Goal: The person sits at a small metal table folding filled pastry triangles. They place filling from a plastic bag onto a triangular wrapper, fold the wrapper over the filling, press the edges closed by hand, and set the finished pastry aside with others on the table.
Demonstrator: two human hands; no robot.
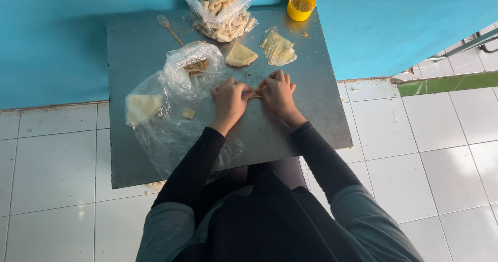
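Fingers of left hand & right hand curled shut on wrapper roll, long axis left-right

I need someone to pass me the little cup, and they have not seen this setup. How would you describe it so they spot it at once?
Look at the grey metal table set against the blue wall. At its far right corner, beyond the person's right hand, stands a small yellow cup. It is the only bright yellow, round container there; its neighbours are pale wrappers and clear plastic bags.
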